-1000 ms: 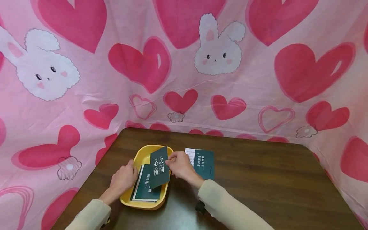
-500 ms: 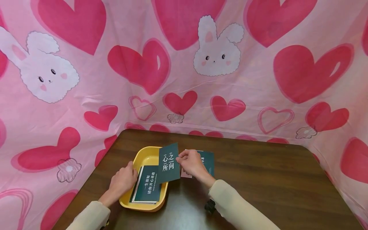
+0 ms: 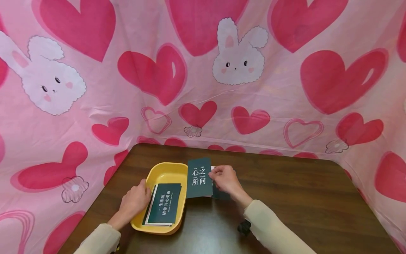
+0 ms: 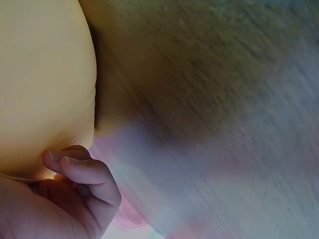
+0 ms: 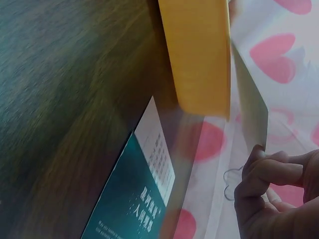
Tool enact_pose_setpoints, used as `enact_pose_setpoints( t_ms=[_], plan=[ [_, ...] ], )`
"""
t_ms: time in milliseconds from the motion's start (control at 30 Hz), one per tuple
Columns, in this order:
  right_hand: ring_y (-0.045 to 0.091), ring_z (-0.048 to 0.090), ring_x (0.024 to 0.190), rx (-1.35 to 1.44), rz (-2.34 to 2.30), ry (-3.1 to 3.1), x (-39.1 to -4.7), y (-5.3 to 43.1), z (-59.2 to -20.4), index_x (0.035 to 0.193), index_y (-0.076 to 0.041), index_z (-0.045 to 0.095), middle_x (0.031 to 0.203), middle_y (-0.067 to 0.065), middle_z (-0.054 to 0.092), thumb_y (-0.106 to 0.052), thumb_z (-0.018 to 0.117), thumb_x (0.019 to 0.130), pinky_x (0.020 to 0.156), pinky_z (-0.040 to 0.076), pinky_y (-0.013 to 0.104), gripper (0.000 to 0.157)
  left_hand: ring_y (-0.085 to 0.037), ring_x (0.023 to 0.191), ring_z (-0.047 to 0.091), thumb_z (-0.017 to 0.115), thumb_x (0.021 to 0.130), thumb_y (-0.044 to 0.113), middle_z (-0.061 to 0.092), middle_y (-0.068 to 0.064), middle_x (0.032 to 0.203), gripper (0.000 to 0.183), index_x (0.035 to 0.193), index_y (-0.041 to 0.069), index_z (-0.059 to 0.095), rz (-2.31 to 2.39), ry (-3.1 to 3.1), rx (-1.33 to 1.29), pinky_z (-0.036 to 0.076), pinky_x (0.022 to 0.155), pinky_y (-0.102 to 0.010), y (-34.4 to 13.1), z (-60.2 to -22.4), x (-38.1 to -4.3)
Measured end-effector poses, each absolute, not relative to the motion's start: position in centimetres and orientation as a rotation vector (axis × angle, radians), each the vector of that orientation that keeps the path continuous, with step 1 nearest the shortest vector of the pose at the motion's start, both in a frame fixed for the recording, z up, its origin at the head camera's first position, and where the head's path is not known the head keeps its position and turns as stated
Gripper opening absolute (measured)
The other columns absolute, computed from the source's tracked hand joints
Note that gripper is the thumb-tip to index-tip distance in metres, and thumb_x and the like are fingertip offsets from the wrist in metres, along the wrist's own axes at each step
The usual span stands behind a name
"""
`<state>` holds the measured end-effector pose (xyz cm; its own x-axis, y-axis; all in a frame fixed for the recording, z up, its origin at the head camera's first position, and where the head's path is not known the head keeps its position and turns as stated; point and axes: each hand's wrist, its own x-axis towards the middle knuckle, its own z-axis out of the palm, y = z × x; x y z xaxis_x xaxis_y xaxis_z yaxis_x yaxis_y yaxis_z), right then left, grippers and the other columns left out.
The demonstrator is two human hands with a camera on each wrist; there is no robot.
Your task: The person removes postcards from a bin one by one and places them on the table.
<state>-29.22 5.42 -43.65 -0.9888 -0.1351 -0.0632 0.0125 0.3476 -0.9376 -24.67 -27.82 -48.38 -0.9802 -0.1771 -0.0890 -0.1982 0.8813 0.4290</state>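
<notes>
My left hand (image 3: 134, 197) grips the left rim of a yellow plastic basin (image 3: 168, 173); in the left wrist view its fingers (image 4: 84, 172) curl at the basin's edge. A small stack of dark green and white cards (image 3: 163, 204) lies inside, the top one printed with white characters. My right hand (image 3: 226, 180) pinches a dark green card (image 3: 199, 178) by its right edge, held up just right of the basin. Its pale back (image 5: 251, 99) shows in the right wrist view. Below lie another green card (image 5: 127, 189) and a whitish printed card (image 5: 154, 149), overlapping on the table.
The dark brown wooden table (image 3: 301, 204) extends to the right of the cards. Pink cloth with hearts and rabbits (image 3: 239, 56) hangs behind and along both sides of the table.
My right hand has carried the green card from over the basin to the right, above the cards on the table. The left hand stays on the rim, and the stack is now uncovered.
</notes>
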Motion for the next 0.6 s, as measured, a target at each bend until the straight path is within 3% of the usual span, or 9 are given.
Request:
enact_pose_setpoints(
  t_ms=[200,433,600],
  plan=[
    [0.015,0.049,0.051,-0.069,-1.744,2.457,-29.2,6.6,-43.9,0.103,0.001,0.075,0.074,0.018,0.066,-0.011,0.071,0.1,0.048,0.044,0.025,0.013,-0.021,0.065,0.059,0.059,0.103,0.017,0.058,-0.012,0.086,0.052,0.144,-0.008,0.041,0.7,2.999,-0.307,0.062,0.066,-0.041,-27.7,-48.4,-24.6],
    [0.017,0.05,0.054,-0.022,-1.733,2.494,-29.4,7.8,-44.1,0.103,0.0,0.075,0.072,0.012,0.066,-0.013,0.07,0.101,0.049,0.045,0.027,0.013,-0.021,0.064,0.059,0.059,0.104,0.018,0.057,-0.011,0.083,0.05,0.144,-0.007,0.041,0.7,2.996,-0.286,0.062,0.066,-0.041,-27.7,-48.6,-24.9],
    [0.017,0.05,0.055,0.024,-1.712,2.51,-29.5,8.9,-44.6,0.104,0.0,0.075,0.077,0.014,0.068,-0.013,0.07,0.101,0.049,0.043,0.028,0.014,-0.022,0.064,0.059,0.06,0.103,0.017,0.057,-0.011,0.084,0.05,0.143,-0.007,0.042,0.662,3.006,-0.283,0.062,0.065,-0.041,-27.8,-48.6,-24.9]
  ],
)
